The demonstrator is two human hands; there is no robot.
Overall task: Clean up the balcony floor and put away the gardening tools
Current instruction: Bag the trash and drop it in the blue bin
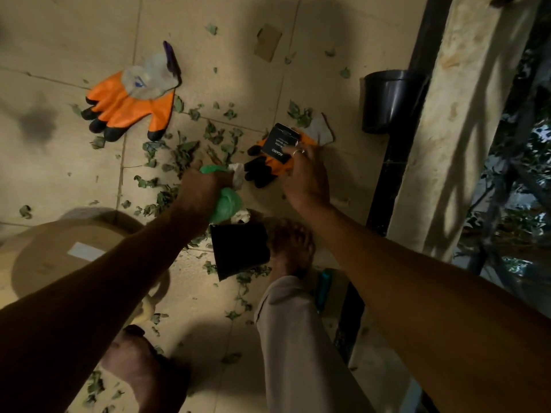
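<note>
My left hand (200, 186) grips a crumpled green bag (228, 201) with a bit of white paper (238, 174) beside it, low over the tiled floor. My right hand (304, 174) pinches a small black printed card (280, 143) just above an orange glove with black fingertips (268, 168). A second orange glove (131, 107) lies flat at the upper left, with a clear plastic wrapper (149, 77) and a purple-handled tool (172, 59) on its cuff. Dry green leaves (185, 153) are scattered across the tiles between the gloves.
A black pot (387, 99) stands against the dark rail base at the right. A small black pot (238, 248) lies by my bare right foot (290, 248). A round brown lid or box (68, 257) sits at the left. A cardboard scrap (267, 41) lies further off.
</note>
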